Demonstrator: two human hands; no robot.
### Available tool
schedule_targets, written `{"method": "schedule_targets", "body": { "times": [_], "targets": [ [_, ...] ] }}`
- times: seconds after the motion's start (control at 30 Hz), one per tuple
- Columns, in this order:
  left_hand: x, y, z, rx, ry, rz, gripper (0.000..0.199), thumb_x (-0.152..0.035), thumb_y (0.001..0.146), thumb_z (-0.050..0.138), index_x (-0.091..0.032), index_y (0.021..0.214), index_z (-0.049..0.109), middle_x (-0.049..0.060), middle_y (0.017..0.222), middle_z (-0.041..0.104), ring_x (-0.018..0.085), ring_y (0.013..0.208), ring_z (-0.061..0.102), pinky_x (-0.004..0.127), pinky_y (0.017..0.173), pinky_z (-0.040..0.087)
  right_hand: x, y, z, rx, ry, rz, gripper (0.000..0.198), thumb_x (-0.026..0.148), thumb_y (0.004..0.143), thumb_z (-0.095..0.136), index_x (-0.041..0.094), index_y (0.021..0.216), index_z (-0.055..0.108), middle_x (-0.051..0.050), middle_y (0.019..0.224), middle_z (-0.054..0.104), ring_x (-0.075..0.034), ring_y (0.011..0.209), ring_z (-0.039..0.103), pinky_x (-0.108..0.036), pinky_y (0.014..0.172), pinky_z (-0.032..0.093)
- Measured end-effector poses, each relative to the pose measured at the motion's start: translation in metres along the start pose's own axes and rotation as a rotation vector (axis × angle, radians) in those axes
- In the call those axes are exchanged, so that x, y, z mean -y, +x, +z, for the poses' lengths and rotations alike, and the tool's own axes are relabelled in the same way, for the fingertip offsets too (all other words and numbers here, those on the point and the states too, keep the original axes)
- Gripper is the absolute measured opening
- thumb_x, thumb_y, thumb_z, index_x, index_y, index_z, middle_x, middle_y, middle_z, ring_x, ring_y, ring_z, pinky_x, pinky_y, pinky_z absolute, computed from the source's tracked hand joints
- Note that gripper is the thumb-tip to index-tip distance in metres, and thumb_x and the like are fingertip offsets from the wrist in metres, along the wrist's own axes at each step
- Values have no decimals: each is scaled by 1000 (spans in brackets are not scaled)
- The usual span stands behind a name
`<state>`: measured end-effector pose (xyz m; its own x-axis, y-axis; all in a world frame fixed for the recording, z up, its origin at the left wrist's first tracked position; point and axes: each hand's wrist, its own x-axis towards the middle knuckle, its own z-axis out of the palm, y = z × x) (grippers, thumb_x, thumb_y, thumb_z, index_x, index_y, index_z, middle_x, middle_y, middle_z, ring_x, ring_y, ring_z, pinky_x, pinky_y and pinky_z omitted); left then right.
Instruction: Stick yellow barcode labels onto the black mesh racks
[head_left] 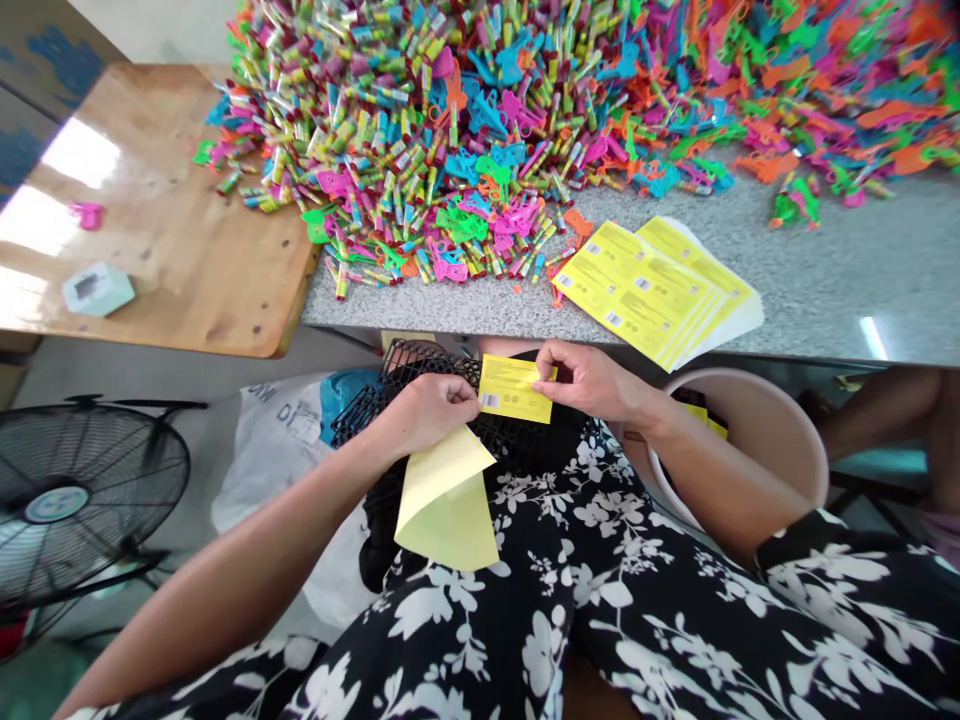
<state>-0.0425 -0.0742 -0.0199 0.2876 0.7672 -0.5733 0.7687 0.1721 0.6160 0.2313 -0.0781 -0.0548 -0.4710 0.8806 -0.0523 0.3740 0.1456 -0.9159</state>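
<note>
Over my lap, my left hand (439, 412) is closed on a pale yellow backing sheet (450, 505), which hangs curled below its fingers. A printed yellow label (517, 390) with a barcode spans the gap between my two hands. My right hand (589, 380) pinches that label at its right end, thumb and fingertips together. Its left edge lies at my left fingertips; I cannot tell whether they grip it too. On the table edge above my right hand, a fanned stack of yellow label sheets (637, 280) overhangs slightly.
A heap of small colourful plastic toys and tubes (450, 130) covers the back of the grey stone table (825, 290). At left stands a wooden board (187, 260) with a tape roll (97, 290). A black fan (67, 500), white sack (277, 440) and pale bucket (780, 430) are below.
</note>
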Motion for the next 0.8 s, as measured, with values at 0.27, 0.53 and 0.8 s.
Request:
{"method": "schedule_targets", "body": {
  "times": [0.27,0.53,0.8],
  "targets": [
    [3,2,5,-16,34,2,16,-33,78,64,-20,77,72,-4,67,64,12,60,50,24,55,35,-6,1,4,18,-1,14,19,33,92,69,23,87,53,5,80,55,-11,67,43,-26,65,35],
    [-1,0,7,-29,77,8,14,-30,79,63,-20,76,71,-3,67,66,12,59,51,24,56,36,-12,0,6,23,-18,29,18,33,91,68,23,87,53,5,77,54,-12,66,43,-27,65,34],
    [9,2,13,-52,113,39,13,-32,80,63,-21,77,70,-2,71,70,13,62,56,25,56,37,-12,2,8,42,-81,29,16,31,92,66,23,86,53,5,80,58,-12,67,46,-27,67,35]
  ]
}}
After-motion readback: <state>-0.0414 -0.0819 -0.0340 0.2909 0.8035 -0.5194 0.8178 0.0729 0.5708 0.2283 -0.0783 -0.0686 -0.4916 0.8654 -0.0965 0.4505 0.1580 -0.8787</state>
